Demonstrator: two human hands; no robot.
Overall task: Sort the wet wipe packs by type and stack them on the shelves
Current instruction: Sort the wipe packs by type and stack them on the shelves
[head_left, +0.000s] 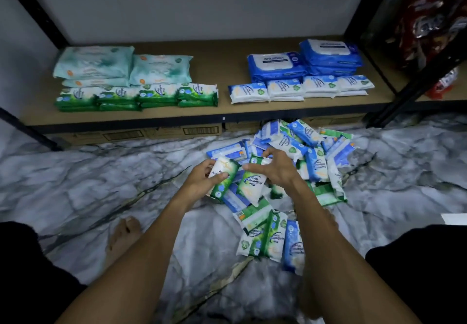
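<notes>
While we crouch over the floor, our left hand [199, 179] grips a green pack [222, 174] of pine wipes, fingers curled round its left edge and thumb pressed on its glossy front. It is a soft, flat, pillow-shaped plastic pouch. Its long axis runs roughly away from us, with the white end toward the shelf and the green end toward us. Just beside it, touching, our right hand [275, 169] pinches a second green pack [252, 184] by its far end, fingers bent over the top. This one lies the other way round: green end away, white end hanging toward us, its print upside down.

Both packs hover over the near-left edge of a loose pile [303, 162] of crinkly green and blue pouches strewn at all angles on the veined marble floor [101, 172].

Beyond it, the brown shelf board [227, 111] carries sorted stacks: a row of small green packs [136, 96] in front of puffy pale teal packs [121, 66] on the left, and small white-blue packs [300, 87] before thick dark blue packs [303, 61] on the right. Flat cardboard boxes [161, 134] sit under the board.
</notes>
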